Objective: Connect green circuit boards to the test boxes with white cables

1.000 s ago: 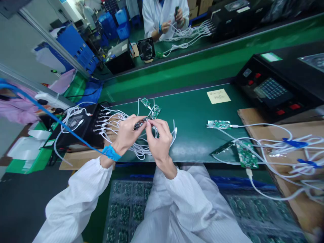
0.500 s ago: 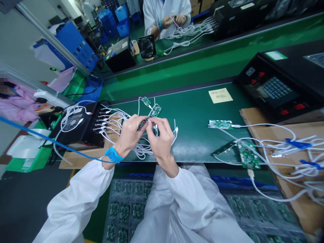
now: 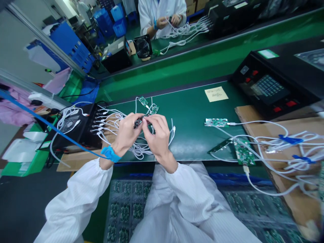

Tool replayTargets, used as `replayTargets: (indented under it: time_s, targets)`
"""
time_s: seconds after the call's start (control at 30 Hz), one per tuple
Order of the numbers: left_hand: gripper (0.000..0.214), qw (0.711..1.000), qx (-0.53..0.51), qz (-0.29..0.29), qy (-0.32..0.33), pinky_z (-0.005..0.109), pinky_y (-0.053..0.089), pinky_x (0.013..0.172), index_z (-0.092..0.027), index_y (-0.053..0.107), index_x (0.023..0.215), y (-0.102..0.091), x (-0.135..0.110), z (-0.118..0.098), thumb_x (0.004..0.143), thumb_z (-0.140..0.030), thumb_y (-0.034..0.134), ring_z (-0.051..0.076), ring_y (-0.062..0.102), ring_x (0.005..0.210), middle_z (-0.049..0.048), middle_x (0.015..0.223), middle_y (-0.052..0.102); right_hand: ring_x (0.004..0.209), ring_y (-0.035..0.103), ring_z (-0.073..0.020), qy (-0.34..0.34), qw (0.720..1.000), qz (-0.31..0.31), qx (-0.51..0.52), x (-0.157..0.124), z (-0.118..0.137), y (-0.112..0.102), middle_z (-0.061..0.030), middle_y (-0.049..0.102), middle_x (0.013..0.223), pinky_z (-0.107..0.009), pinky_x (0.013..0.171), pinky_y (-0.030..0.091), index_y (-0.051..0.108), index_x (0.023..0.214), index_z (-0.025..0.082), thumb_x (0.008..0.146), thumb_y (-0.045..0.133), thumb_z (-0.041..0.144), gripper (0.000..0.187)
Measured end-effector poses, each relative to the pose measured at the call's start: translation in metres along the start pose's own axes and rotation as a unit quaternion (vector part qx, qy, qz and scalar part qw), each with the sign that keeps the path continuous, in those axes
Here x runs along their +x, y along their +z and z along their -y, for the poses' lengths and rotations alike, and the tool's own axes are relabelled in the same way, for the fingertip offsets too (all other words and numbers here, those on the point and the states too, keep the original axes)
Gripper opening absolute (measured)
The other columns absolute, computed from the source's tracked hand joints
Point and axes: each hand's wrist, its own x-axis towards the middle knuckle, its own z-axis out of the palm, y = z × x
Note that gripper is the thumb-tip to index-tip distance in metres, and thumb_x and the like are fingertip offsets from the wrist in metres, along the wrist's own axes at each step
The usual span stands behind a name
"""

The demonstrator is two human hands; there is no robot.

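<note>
Closed on a small dark circuit board (image 3: 138, 122) is my left hand (image 3: 128, 132), with a blue strap around its wrist. My right hand (image 3: 159, 135) pinches thumb and fingertips at the board's right end; whatever lies between those fingertips is too small or hidden to name. Just beyond my hands are two green circuit boards (image 3: 143, 101) with white cables plugged in. A tangle of white cables (image 3: 140, 150) lies beneath and between my hands, running from a black box (image 3: 87, 131) on the left.
On the right, several circuit boards (image 3: 216, 122) are wired with white cables (image 3: 275, 145) near a black device with a screen (image 3: 269, 89). A yellow note (image 3: 216, 94) lies on the green table. Trays of boards (image 3: 125, 211) sit below. Across the bench a person (image 3: 162, 17) handles cables.
The whole view has shifted slightly. My hands stay together at the dark board, which is tilted a little differently, and my right fingers have moved slightly on its end.
</note>
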Motion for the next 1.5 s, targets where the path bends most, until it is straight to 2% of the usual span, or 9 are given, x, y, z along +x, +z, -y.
replayTargets:
  time_s: [0.23,0.33,0.47,0.63,0.87,0.97,1.2,1.33,1.5]
  targets:
    - [0.025,0.980,-0.135,0.063,-0.131,0.027,0.051,0.069,-0.017,0.074,0.096,-0.009,0.019,0.017,0.086,-0.040,0.074,0.016,0.066,0.073,0.0042,0.086,0.074,0.101,0.066,-0.0205,0.060,0.993,0.102,0.004,0.007,-0.037,-0.029,-0.0126,0.066,0.115,-0.036,0.090,0.055,0.067,0.120,0.014,0.101,0.055,0.022,0.024]
    - [0.036,0.950,-0.194,0.130,-0.206,0.025,0.043,0.052,-0.015,0.071,0.100,-0.010,0.028,0.031,0.080,-0.044,0.079,0.010,0.055,0.055,0.0032,0.082,0.071,0.093,0.066,-0.0214,0.096,0.971,0.202,-0.079,-0.001,-0.053,-0.037,-0.0107,0.069,0.107,-0.036,0.086,0.053,0.067,0.116,0.014,0.101,0.054,0.018,0.021]
    - [0.045,0.912,-0.228,0.193,-0.279,0.024,0.040,0.049,-0.015,0.069,0.106,-0.008,0.035,0.052,0.074,-0.043,0.083,0.009,0.053,0.052,0.0012,0.078,0.065,0.093,0.061,-0.0258,0.105,0.935,0.249,-0.230,-0.017,-0.049,-0.046,-0.0096,0.069,0.095,-0.038,0.085,0.049,0.069,0.097,0.016,0.100,0.056,0.018,0.013]
    - [0.041,0.887,-0.272,0.178,-0.327,0.023,0.039,0.050,-0.014,0.068,0.098,-0.005,0.035,0.063,0.074,-0.043,0.084,0.008,0.049,0.051,-0.0008,0.068,0.059,0.096,0.058,-0.0292,0.068,0.917,0.283,-0.274,-0.033,-0.033,-0.047,-0.0112,0.068,0.096,-0.041,0.086,0.048,0.069,0.099,0.016,0.099,0.063,0.029,0.014]
    - [0.045,0.856,-0.353,0.143,-0.350,0.024,0.035,0.048,-0.015,0.065,0.092,-0.024,0.033,0.059,0.067,-0.043,0.091,0.005,0.044,0.048,-0.0004,0.074,0.062,0.093,0.058,-0.0208,0.040,0.925,0.315,-0.209,-0.012,-0.054,-0.046,-0.0104,0.060,0.106,-0.034,0.083,0.049,0.067,0.129,0.021,0.097,0.040,0.003,0.045]
    - [0.049,0.849,-0.364,0.137,-0.358,0.024,0.033,0.047,-0.015,0.065,0.096,-0.029,0.034,0.060,0.065,-0.042,0.091,0.005,0.043,0.047,0.0002,0.077,0.063,0.095,0.057,-0.0221,0.006,0.900,0.378,-0.216,-0.003,-0.057,-0.041,-0.0114,0.058,0.108,-0.035,0.083,0.048,0.073,0.121,0.023,0.101,0.049,0.013,0.034]
    - [0.051,0.866,-0.332,0.125,-0.353,0.024,0.039,0.050,-0.015,0.065,0.107,-0.018,0.035,0.066,0.069,-0.038,0.089,0.005,0.048,0.050,0.0037,0.087,0.068,0.099,0.056,-0.0321,0.024,0.863,0.353,-0.362,-0.017,-0.029,-0.049,-0.0192,0.061,0.102,-0.045,0.086,0.046,0.074,0.103,0.011,0.101,0.057,0.022,0.020]
    - [0.042,0.901,-0.241,0.163,-0.323,0.023,0.039,0.048,-0.015,0.067,0.111,-0.010,0.038,0.065,0.080,-0.040,0.079,0.009,0.052,0.051,0.0039,0.084,0.067,0.100,0.054,-0.0344,0.039,0.874,0.314,-0.368,-0.034,-0.022,-0.060,-0.0192,0.062,0.101,-0.047,0.083,0.046,0.074,0.098,0.013,0.100,0.057,0.023,0.019]
    - [0.042,0.941,-0.091,0.215,-0.245,0.026,0.044,0.053,-0.014,0.066,0.120,-0.007,0.039,0.067,0.086,-0.039,0.070,0.012,0.059,0.057,0.0091,0.105,0.073,0.107,0.052,-0.0355,0.057,0.888,0.274,-0.365,-0.046,-0.021,-0.066,-0.0188,0.063,0.110,-0.051,0.090,0.046,0.074,0.107,0.015,0.098,0.062,0.021,0.016]
